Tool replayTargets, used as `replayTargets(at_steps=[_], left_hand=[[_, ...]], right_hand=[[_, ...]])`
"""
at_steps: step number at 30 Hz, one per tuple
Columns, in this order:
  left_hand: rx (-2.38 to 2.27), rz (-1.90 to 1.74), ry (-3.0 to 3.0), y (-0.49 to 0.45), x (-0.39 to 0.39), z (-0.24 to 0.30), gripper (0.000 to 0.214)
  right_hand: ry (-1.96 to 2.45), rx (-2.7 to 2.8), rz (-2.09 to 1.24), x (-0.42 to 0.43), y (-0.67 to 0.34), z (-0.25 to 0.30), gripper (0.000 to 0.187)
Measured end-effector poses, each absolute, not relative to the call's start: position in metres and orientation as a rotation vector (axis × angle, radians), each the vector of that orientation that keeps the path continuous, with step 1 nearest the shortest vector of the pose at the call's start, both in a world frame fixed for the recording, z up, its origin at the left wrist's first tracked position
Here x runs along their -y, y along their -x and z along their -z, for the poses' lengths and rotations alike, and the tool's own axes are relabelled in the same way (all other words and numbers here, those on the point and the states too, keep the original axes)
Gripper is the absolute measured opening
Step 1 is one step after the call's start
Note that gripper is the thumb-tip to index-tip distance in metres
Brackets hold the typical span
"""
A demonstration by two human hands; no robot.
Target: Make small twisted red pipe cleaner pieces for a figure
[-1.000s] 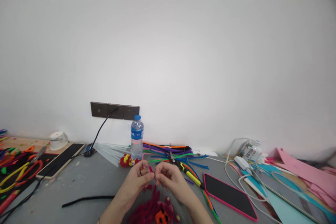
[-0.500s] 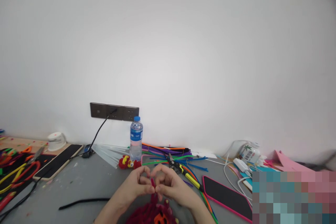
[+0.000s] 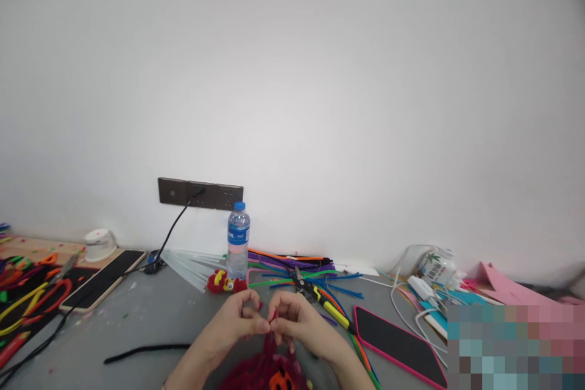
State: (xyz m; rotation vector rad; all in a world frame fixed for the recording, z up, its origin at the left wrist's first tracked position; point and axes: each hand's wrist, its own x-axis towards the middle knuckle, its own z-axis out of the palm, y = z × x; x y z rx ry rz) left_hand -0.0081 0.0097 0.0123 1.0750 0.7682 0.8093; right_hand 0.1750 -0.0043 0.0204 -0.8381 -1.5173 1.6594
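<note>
My left hand (image 3: 240, 320) and my right hand (image 3: 295, 322) meet at the bottom centre, fingertips pinched together on a short dark red pipe cleaner piece (image 3: 273, 317). Just below them lies a fuzzy dark red pipe cleaner craft (image 3: 256, 373) with an orange part (image 3: 280, 380), partly cut off by the frame's bottom edge. Both hands are closed in a pinch.
On the grey table stand a water bottle (image 3: 238, 239), a small red and yellow figure (image 3: 223, 282), coloured pipe cleaners (image 3: 292, 265), yellow-handled cutters (image 3: 320, 297), and a pink-cased phone (image 3: 397, 345). A black pipe cleaner (image 3: 146, 351) lies left. Another phone (image 3: 104, 280) and cables lie further out.
The hands have kept working the red piece between their fingertips, shifting slightly; the pinch stayed closed. Nothing else on the table moved.
</note>
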Motion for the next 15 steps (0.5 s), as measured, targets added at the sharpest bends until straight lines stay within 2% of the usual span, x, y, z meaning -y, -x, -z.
replayTargets(at_steps=[7, 15], left_hand=[[-0.792, -0.913, -1.037, 0.009, -0.013, -0.019, 0.041], [-0.829, -1.019, -1.455, 0.015, -0.023, -0.011, 0.023]], right_hand=[[0.855, 1.556, -1.382, 0.005, -0.165, -0.028, 0.022], [0.895, 1.527, -1.201, 0.003, -0.154, -0.022, 0.027]])
